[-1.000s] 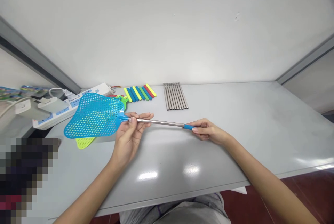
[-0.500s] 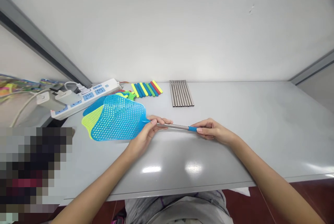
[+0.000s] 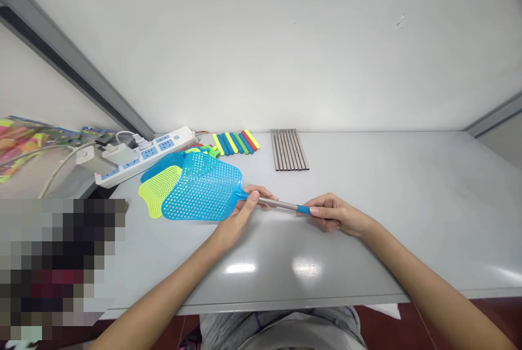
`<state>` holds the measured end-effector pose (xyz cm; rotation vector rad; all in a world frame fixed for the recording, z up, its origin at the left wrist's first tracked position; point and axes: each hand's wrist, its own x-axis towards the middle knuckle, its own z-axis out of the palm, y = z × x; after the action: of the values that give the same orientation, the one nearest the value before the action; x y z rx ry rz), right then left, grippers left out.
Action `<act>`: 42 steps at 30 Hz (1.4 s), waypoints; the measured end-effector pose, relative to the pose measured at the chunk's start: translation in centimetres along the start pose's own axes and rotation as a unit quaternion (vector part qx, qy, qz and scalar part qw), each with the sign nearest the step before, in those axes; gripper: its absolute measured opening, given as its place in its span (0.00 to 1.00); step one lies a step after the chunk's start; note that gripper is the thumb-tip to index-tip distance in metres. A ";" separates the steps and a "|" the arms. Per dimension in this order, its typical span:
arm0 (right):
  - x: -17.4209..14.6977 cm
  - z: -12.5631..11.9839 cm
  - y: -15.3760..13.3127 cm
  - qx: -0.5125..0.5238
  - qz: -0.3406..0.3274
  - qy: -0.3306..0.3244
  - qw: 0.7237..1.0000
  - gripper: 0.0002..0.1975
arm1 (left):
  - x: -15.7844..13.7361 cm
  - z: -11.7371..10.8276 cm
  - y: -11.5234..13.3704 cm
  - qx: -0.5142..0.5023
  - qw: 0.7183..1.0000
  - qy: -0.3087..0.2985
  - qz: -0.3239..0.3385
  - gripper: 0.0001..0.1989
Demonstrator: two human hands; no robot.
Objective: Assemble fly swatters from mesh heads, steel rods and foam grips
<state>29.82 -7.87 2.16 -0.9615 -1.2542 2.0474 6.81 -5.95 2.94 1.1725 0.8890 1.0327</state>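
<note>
Blue flyswatter seems light; its stiff shaft suits pinching: left hand there, right hand apparently round the grip.

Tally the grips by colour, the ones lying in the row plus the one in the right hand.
Yellow grips: 3
Blue grips in the row: 4
Green grip: 1
Red grip: 1
Held blue grip, in the right hand: 1
Total: 10

One head-worn camera looks forward and down from near above the worktop toward the wall
</note>
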 end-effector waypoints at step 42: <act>3.5 5.5 2.7 0.244 -0.015 0.069 0.967 0.20 | 6.1 7.0 1.0 -0.254 0.953 0.143 0.082 0.14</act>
<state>23.09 -9.16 0.43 -0.8220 -0.6389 2.0817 15.04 -2.09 5.06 0.6775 0.6917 1.4906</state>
